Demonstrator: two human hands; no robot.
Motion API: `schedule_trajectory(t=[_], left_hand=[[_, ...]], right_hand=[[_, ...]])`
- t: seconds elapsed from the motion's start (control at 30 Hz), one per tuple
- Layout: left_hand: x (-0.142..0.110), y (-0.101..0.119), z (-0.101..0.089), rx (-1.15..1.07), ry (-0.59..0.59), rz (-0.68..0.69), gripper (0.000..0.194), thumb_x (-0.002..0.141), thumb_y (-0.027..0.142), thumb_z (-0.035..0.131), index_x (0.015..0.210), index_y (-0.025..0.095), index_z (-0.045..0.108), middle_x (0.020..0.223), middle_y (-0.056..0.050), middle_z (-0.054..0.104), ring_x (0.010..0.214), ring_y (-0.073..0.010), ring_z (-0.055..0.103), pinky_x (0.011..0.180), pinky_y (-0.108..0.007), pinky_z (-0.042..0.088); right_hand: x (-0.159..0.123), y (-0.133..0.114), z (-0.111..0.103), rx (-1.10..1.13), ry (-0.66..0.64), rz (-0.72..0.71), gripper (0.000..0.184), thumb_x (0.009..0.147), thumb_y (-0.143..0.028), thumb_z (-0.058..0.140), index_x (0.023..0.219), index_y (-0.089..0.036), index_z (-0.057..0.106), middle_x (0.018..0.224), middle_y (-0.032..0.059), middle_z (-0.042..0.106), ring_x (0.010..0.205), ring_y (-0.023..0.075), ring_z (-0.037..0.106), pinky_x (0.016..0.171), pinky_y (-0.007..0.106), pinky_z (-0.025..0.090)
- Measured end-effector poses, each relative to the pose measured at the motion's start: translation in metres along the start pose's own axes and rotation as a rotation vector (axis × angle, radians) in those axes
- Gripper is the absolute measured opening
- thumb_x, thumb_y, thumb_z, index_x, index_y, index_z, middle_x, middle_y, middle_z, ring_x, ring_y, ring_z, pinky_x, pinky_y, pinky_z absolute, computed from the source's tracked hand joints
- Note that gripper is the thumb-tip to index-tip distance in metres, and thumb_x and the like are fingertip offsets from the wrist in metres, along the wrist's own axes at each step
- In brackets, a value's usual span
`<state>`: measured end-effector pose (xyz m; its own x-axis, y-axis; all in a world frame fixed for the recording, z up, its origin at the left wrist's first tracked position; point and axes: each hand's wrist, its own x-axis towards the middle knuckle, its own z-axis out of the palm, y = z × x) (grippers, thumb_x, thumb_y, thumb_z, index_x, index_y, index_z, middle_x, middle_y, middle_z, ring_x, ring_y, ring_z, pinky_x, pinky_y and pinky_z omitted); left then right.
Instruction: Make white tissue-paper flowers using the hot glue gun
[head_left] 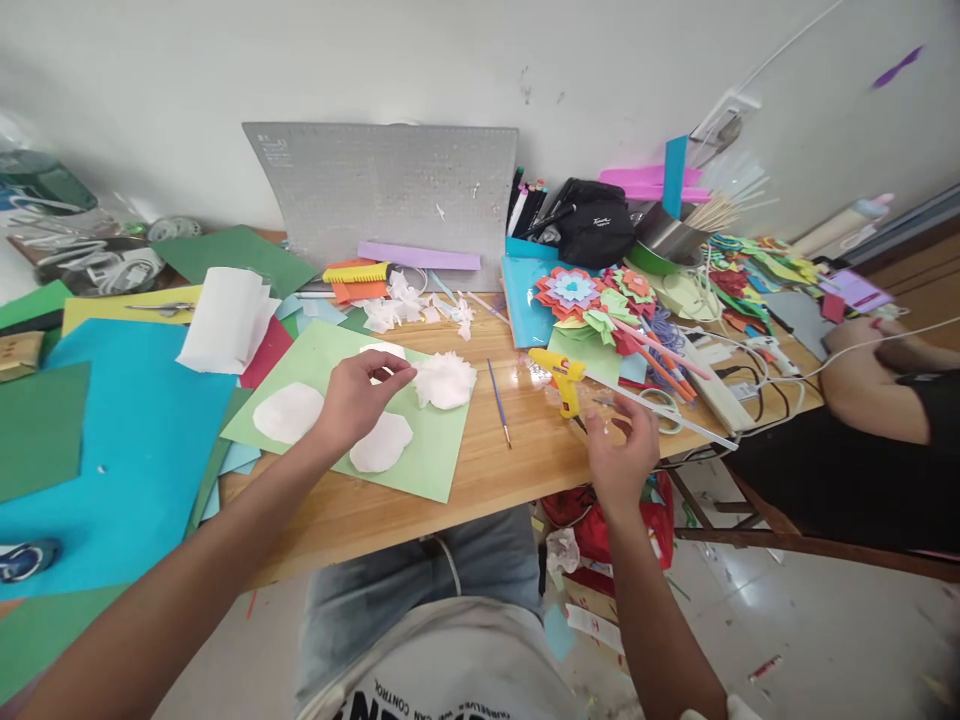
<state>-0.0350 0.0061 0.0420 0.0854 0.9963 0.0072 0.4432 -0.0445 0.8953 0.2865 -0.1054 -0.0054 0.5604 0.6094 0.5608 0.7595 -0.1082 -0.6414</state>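
My left hand (366, 398) hovers over a light green sheet (427, 470), thumb and fingertips pinched together; whatever is between them is too small to make out. By its fingertips lies a ruffled white paper flower (445, 381). Flat white paper pieces (289, 413) lie on the sheet, one (382, 443) just below the hand and another partly hidden behind it. My right hand (624, 450) is at the table's front edge, fingers curled but apart, with nothing seen in them. Just beyond it sits a yellow glue gun (562, 378).
A thin paintbrush (499, 403) lies between my hands. A grey cutting mat (397, 195) leans on the wall. Colourful paper flowers (592, 300), a power strip (716, 385) and cables fill the right. A white paper roll (225, 320) stands left. Another person's arm (874, 390) rests at far right.
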Motion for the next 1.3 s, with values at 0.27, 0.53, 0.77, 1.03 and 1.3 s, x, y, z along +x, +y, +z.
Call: schedule_trajectory(t=[0.27, 0.53, 0.77, 1.03, 1.3], left_hand=[[-0.013, -0.010, 0.013, -0.107, -0.105, -0.173, 0.029, 0.072, 0.048, 0.069, 0.078, 0.019, 0.070, 0.060, 0.000, 0.062, 0.051, -0.0124, 0.050, 0.050, -0.025, 0.037], [-0.019, -0.009, 0.011, -0.149, -0.124, -0.224, 0.035, 0.068, 0.052, 0.072, 0.077, 0.018, 0.069, 0.056, 0.001, 0.060, 0.043, -0.0101, 0.045, 0.043, -0.023, 0.035], [-0.019, -0.012, 0.014, -0.153, -0.114, -0.195, 0.033, 0.071, 0.052, 0.069, 0.077, 0.019, 0.067, 0.057, 0.002, 0.060, 0.043, -0.0103, 0.048, 0.043, -0.023, 0.037], [-0.019, -0.015, 0.012, -0.197, -0.120, -0.208, 0.035, 0.072, 0.052, 0.069, 0.078, 0.019, 0.065, 0.057, 0.001, 0.060, 0.044, -0.0106, 0.049, 0.044, -0.024, 0.039], [-0.019, -0.017, 0.013, -0.197, -0.126, -0.186, 0.033, 0.073, 0.050, 0.070, 0.078, 0.018, 0.065, 0.060, 0.001, 0.061, 0.043, -0.0099, 0.049, 0.043, -0.023, 0.040]], right_hand=[[0.046, 0.002, 0.028, 0.052, -0.395, 0.141, 0.047, 0.072, -0.054, 0.069, 0.095, -0.014, 0.071, 0.081, 0.0070, 0.068, 0.071, 0.0190, 0.060, 0.065, 0.034, 0.049], [0.044, -0.006, 0.032, 0.010, -0.377, -0.045, 0.037, 0.084, -0.048, 0.058, 0.087, -0.014, 0.069, 0.078, 0.0067, 0.068, 0.065, 0.0166, 0.057, 0.061, 0.031, 0.046], [0.016, -0.052, 0.004, 0.289, -0.469, 0.015, 0.031, 0.089, -0.046, 0.055, 0.094, -0.017, 0.065, 0.077, 0.0063, 0.070, 0.068, 0.0180, 0.065, 0.068, 0.032, 0.053], [-0.013, -0.097, 0.025, 0.223, -0.690, -0.098, 0.029, 0.091, -0.043, 0.054, 0.095, -0.018, 0.068, 0.074, 0.0042, 0.070, 0.062, 0.0173, 0.061, 0.063, 0.029, 0.049], [-0.022, -0.096, 0.042, 0.118, -0.632, -0.259, 0.026, 0.093, -0.041, 0.050, 0.100, -0.019, 0.062, 0.094, 0.0097, 0.073, 0.084, 0.0245, 0.066, 0.075, 0.035, 0.049]])
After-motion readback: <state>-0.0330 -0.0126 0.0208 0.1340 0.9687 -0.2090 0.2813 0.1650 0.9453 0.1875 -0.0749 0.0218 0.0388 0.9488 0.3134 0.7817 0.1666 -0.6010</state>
